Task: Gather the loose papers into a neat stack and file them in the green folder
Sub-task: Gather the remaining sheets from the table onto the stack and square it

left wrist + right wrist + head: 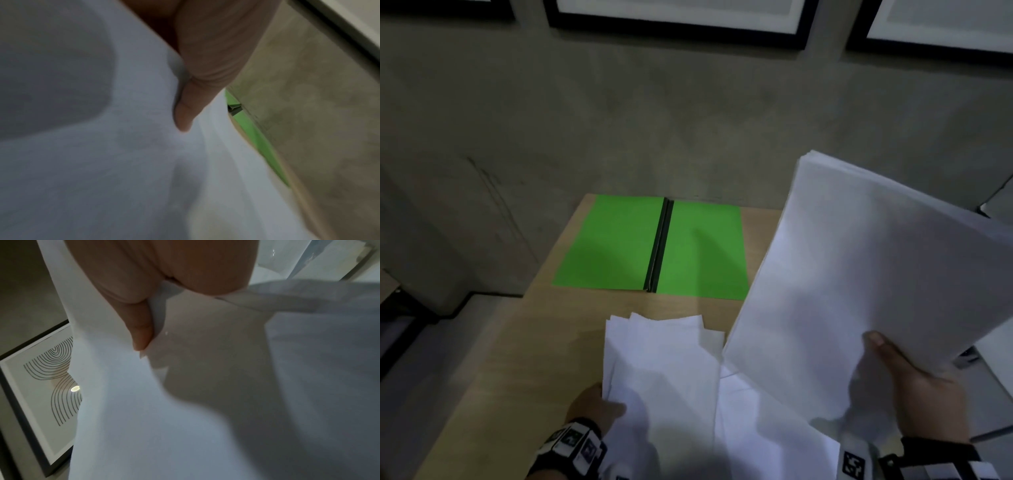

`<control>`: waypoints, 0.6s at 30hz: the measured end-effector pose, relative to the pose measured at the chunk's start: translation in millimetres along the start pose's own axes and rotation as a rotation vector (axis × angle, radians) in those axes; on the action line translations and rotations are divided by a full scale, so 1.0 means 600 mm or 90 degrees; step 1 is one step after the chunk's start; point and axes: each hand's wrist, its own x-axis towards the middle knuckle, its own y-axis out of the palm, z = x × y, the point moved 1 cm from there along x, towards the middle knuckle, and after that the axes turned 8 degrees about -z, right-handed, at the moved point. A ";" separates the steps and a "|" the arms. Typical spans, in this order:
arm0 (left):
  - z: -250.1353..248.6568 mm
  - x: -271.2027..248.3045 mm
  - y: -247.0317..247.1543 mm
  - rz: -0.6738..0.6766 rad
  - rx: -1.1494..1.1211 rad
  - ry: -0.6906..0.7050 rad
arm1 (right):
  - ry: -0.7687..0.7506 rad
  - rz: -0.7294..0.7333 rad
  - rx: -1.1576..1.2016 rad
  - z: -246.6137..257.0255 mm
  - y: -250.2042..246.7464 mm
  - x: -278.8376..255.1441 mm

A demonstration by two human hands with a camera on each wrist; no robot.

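**Over the wooden table, papers held in both hands**

Above the near right of the table (482, 377), a thick sheaf of white papers (859, 274) is gripped at its lower edge by the right hand (917, 387), thumb on top and fingers hidden beneath; the sheaf is raised and tilted clear of the surface. A looser, uneven batch of sheets (664, 370) is pinched at its left edge by the left hand (595, 407), thumb pressed on the top sheet. The green folder (616, 246) is laid open and flat at the far end of the table, against the grey wall (654, 120), apart from both batches. Framed pictures (678, 20) are hung above.
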 end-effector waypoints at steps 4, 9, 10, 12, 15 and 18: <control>-0.011 -0.038 -0.051 -0.117 -0.043 0.123 | -0.007 -0.004 -0.044 -0.019 -0.003 0.013; -0.086 -0.126 -0.166 -0.241 -0.196 0.358 | 0.023 0.018 -0.094 -0.050 0.016 0.018; -0.103 -0.142 -0.187 -0.231 -0.258 0.354 | 0.039 0.030 -0.106 -0.047 0.024 0.011; -0.126 -0.166 -0.214 -0.158 -0.371 0.339 | 0.059 0.066 -0.096 -0.057 0.042 0.004; -0.152 -0.182 -0.220 -0.105 -0.456 0.368 | 0.085 0.125 -0.104 -0.050 0.064 -0.017; -0.165 -0.177 -0.181 -0.048 -0.491 0.368 | 0.097 0.225 -0.107 -0.031 0.095 -0.054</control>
